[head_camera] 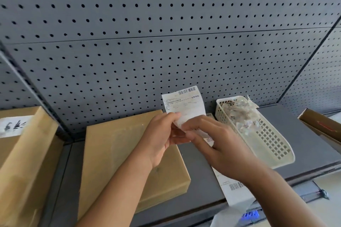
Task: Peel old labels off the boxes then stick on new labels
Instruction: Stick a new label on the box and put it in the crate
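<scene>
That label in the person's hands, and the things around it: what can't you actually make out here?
- Label: print too small and blurred to read; its lower end is hidden by both hands, left hand, right hand.
- Basket: contents a blurred heap, probably peeled scraps.
- Label strip: partly under the right forearm.
- Box at right: cut off by the edge.

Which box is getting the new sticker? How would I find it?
Look along the grey shelf under the holey wall. The flat brown cardboard box lies left of the white basket, below both hands. Unlike the box at far left, its top has no label.
</scene>
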